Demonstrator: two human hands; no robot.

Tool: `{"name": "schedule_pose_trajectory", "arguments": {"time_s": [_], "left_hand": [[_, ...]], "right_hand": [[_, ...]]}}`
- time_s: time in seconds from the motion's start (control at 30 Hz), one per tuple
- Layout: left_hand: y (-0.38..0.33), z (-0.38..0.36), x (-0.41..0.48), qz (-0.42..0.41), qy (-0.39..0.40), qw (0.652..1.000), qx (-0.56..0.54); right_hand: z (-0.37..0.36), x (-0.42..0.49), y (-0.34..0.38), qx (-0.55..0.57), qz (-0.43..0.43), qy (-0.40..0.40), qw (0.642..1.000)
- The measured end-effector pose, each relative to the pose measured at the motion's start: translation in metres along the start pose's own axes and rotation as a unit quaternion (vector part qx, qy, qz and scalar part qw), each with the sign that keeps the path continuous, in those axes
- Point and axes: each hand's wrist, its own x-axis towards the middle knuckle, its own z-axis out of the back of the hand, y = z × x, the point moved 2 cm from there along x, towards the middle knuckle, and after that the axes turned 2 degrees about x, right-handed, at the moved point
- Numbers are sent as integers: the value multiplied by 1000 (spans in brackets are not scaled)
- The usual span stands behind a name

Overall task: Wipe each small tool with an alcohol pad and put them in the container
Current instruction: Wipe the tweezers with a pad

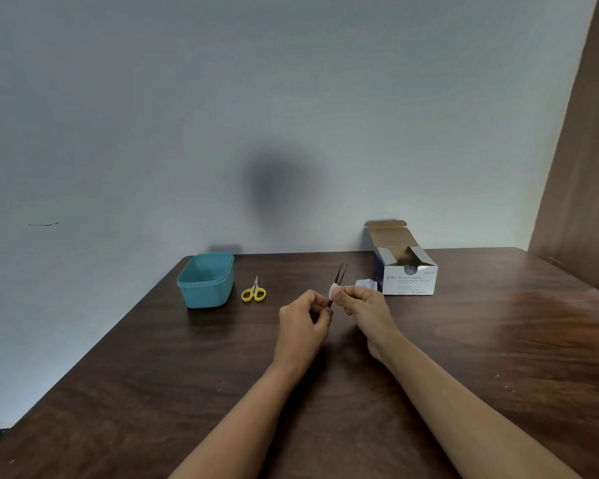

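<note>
Brand: you can read "BD" beside a round red logo on the white front of the open carton (409, 283) on the tabletop (464, 357).
Title: "Alcohol Swabs", right after the brand.
Line below: you can make out "Alcohol 70%"; its first word is blurred.
Smaller print: too small to read.
Torn wrapper (366, 283): print unreadable.

- I log a plain indoor room, home or office; I cannot tell which.
- Dark wood-grain table (498, 357) set against a pale painted wall (187, 115).
- Brown wood panel (581, 160) at the right.
- Open swab box (408, 280) and teal tub (206, 281) stand on the table.
</note>
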Motion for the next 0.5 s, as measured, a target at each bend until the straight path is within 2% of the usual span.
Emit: {"name": "schedule_pose_trajectory", "arguments": {"time_s": [0.27, 0.5], "left_hand": [[-2, -4, 1, 10, 26, 1000, -1], [-2, -4, 0, 14, 38, 999, 4]], "right_hand": [[4, 8, -1, 119, -27, -85, 989], [16, 17, -4, 220, -74, -111, 966]]}}
